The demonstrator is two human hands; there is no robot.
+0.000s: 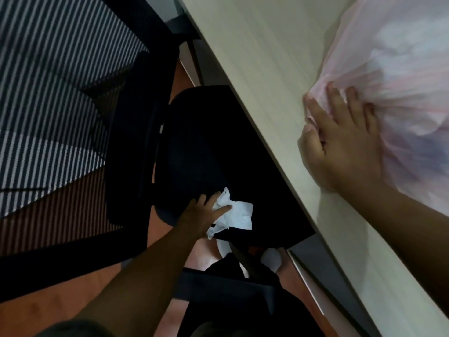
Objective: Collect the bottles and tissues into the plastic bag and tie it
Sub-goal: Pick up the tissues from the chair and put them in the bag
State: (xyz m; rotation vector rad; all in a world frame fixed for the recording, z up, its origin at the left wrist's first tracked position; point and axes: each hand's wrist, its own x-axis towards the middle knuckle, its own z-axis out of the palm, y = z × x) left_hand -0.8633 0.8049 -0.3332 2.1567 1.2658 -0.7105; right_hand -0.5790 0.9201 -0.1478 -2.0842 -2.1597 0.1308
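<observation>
A pale pink plastic bag (398, 69) lies on the light wooden table (262, 69) at the upper right, bulging with white things inside. My right hand (345, 147) grips the bunched part of the bag near the table's edge. Below the table, my left hand (201, 215) reaches down to the black chair seat (194, 152) and its fingers close on a crumpled white tissue (238, 215) lying at the seat's front edge. No bottle is visible outside the bag.
The black office chair with its armrest (131, 147) stands close to the table. A striped grey and white rug (48, 93) covers the orange-brown floor (102, 283) at the left. More white bits (272, 260) show under the seat's front edge.
</observation>
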